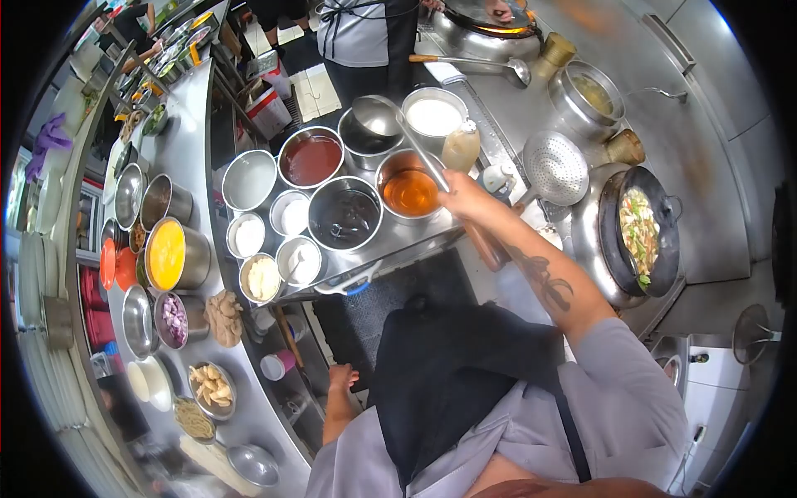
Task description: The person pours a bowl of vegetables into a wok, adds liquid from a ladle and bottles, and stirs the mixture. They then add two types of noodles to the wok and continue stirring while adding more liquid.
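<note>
My right hand (465, 197) is closed around the handle of a large metal ladle (376, 115). The ladle's round bowl hangs over a dark-looking pot (369, 148), and its wooden handle end (486, 247) sticks out below my forearm. Just left of that hand is a pot of amber liquid (410, 192), and close by stands a squeeze bottle (461, 148). My left hand (342, 378) hangs low beside my apron (448, 357), fingers loosely apart, holding nothing visible. To the right, a black wok (669, 270) tilted on the stove holds cooked noodle-like food with greens (638, 228).
A perforated strainer (555, 168) lies beside the wok. Pots of sauce (311, 158) and white powders (299, 260) crowd the cart. Along the left counter (195, 108) stand a yellow-filled pot (168, 253) and chopped onions (174, 319). A co-worker (365, 37) stands ahead near another wok (486, 41).
</note>
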A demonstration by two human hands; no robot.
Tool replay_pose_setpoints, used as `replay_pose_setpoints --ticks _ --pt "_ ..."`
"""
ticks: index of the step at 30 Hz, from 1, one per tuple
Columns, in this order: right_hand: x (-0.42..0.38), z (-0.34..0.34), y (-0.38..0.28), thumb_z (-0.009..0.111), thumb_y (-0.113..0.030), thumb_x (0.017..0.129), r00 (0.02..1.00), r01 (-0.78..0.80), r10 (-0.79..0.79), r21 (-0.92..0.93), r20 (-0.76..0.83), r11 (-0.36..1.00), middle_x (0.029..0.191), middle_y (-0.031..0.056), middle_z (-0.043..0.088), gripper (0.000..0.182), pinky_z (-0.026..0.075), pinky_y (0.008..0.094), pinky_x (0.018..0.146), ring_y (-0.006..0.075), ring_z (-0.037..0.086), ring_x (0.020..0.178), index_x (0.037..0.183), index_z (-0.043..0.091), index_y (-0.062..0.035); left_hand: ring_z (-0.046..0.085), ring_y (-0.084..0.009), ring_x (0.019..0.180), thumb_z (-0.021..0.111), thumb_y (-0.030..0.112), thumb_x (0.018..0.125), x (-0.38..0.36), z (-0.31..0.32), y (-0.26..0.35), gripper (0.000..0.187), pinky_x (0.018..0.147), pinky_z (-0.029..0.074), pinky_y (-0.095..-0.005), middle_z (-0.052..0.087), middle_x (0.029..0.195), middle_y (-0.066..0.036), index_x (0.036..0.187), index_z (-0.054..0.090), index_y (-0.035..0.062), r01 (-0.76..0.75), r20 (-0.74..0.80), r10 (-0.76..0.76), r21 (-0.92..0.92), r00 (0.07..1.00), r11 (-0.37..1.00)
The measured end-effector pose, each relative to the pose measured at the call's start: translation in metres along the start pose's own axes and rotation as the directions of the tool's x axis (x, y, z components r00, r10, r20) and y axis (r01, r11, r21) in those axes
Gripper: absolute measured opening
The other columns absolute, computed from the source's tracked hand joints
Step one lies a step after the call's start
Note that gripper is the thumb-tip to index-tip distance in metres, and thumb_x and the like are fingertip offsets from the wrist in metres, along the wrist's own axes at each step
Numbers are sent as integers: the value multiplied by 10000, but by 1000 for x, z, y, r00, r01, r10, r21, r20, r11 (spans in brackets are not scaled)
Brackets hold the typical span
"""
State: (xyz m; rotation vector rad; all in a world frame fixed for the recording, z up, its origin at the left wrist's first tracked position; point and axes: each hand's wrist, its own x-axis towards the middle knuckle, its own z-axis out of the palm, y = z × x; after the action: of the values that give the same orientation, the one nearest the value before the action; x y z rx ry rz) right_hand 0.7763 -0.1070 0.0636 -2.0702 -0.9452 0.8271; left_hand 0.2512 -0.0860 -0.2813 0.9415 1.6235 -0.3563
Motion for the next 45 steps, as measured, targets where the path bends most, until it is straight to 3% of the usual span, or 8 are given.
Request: replay_pose_setpoints --ticks 7,9,12,18,28,38,42,45 --pt "17 6 12 547 -72 781 999 -28 30 -37 40 999 624 106 559 312 435 316 483 162 564 522 1035 554 111 658 -202 620 486 155 888 -20 -3 48 254 562 485 -341 705 829 -115 1005 618 -28 -95 26 96 -15 995 995" --pt "15 4 9 566 -81 810 994 -58 45 130 101 990 567 91 549 142 427 318 390 170 547 424 792 527 55 661 -199 628 485 155 890 -18 -2 58 255 565 488 -341 705 828 -112 1007 615 -30 -117 15 117 -10 993 993" --pt "18 6 15 561 -81 805 985 -132 78 385 154 913 572 59 531 103 415 305 378 148 527 413 762 525 5 668 -198 612 484 153 874 -10 -4 65 249 527 495 -323 705 812 -110 964 626 -30 -144 6 144 -10 990 990" --pt "28 0 20 542 -43 786 956 -285 195 547 217 787 576 38 514 55 406 297 360 122 507 402 737 516 -41 676 -211 596 482 148 857 -11 -11 74 253 486 503 -314 701 804 -126 920 629 -49 -134 22 133 38 991 990" --pt "15 -11 10 549 -44 788 963 -264 160 632 217 728 579 27 514 91 393 276 360 111 508 405 710 503 -55 663 -204 624 451 134 923 -6 -11 83 252 527 481 -305 695 824 -128 1017 594 -51 -98 62 94 53 994 994" --pt "7 -15 3 552 -64 813 958 -285 167 690 234 665 589 26 522 112 393 283 363 112 506 415 708 515 -51 684 -208 610 485 157 881 2 -11 79 272 499 514 -304 706 807 -132 939 639 -60 -147 52 143 64 988 987" --pt "-4 -22 -4 549 -71 830 934 -357 217 750 283 557 601 31 525 122 395 283 368 114 500 422 716 516 -47 623 -211 570 489 105 901 1 -14 74 163 462 432 -310 663 782 -126 889 578 -31 -106 89 106 -11 990 994" --pt "-8 -24 4 545 -66 829 938 -346 202 736 281 582 614 36 527 104 400 282 377 116 495 424 732 516 -42 602 -212 550 480 83 900 2 -15 73 135 440 390 -314 649 778 -139 853 554 -19 -81 101 83 -28 991 996"
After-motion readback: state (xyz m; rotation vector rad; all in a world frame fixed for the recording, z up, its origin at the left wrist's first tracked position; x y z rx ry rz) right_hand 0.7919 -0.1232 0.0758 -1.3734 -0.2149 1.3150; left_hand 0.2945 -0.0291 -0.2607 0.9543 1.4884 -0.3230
